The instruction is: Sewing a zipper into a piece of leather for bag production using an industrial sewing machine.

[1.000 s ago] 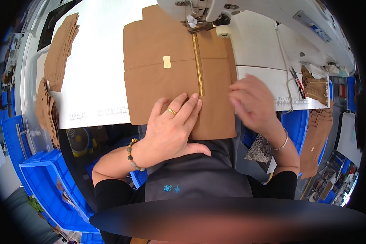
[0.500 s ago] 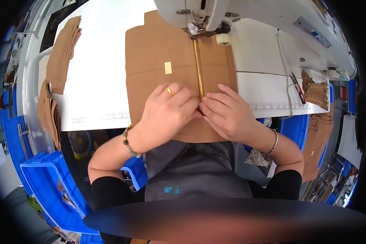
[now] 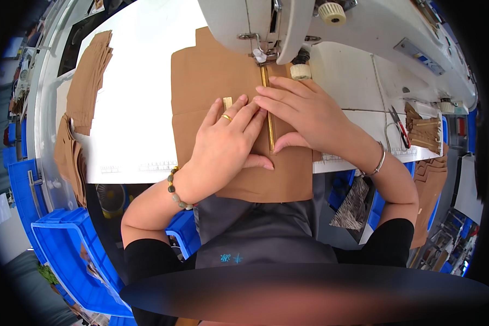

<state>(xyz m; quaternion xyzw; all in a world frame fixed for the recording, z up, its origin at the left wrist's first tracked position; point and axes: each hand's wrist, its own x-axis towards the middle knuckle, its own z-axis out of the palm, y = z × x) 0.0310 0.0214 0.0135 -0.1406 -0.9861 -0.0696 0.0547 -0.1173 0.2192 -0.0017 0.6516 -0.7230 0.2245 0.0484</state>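
Observation:
A brown fabric panel (image 3: 206, 81) lies on the white sewing table (image 3: 136, 108), with a gold zipper strip (image 3: 268, 127) running down its middle. The zipper's far end sits under the presser foot (image 3: 262, 55) of a white sewing machine (image 3: 364, 27). My left hand (image 3: 228, 141), wearing a ring and a bead bracelet, lies flat on the fabric just left of the zipper. My right hand (image 3: 304, 117) presses flat on the fabric to the zipper's right, its fingertips reaching across the strip. A small pale label (image 3: 227, 102) shows beside my left fingers. Neither hand grips anything.
Stacks of cut brown pieces (image 3: 89, 81) lie at the table's left edge, more (image 3: 68, 157) hanging lower. Scissors (image 3: 399, 126) and small brown pieces (image 3: 424, 133) rest at the right. Blue plastic bins (image 3: 65, 255) stand on the floor at left, others at right.
Both hands have slid forward along the fabric toward the machine. The right hand, off to the side a second ago, now lies flat by the zipper. The view has moved closer to the needle.

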